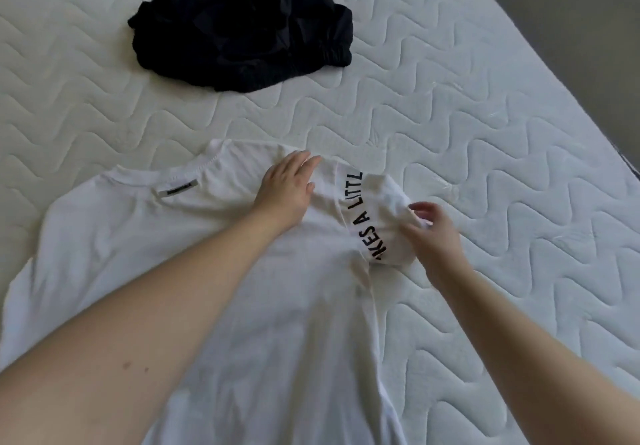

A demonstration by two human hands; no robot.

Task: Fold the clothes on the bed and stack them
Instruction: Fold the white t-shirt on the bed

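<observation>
Hands fold white shirt; black clothes beyond

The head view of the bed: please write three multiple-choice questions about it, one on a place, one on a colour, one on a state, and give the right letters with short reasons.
1. Where does the dark garment lie relative to the white T-shirt?
A. on top of it
B. farther up the mattress, apart from it
C. under it

2. What colour are the letters printed on the T-shirt?
A. red
B. blue
C. black

3. How is the left hand on the T-shirt?
A. flat, fingers straight
B. a closed fist
C. lifted off

Answers: 1 B, the dark garment sits crumpled beyond the white T-shirt on the mattress. 2 C, the letters are black. 3 A, the left hand presses flat near the collar while the right hand pinches the folded sleeve.
</observation>
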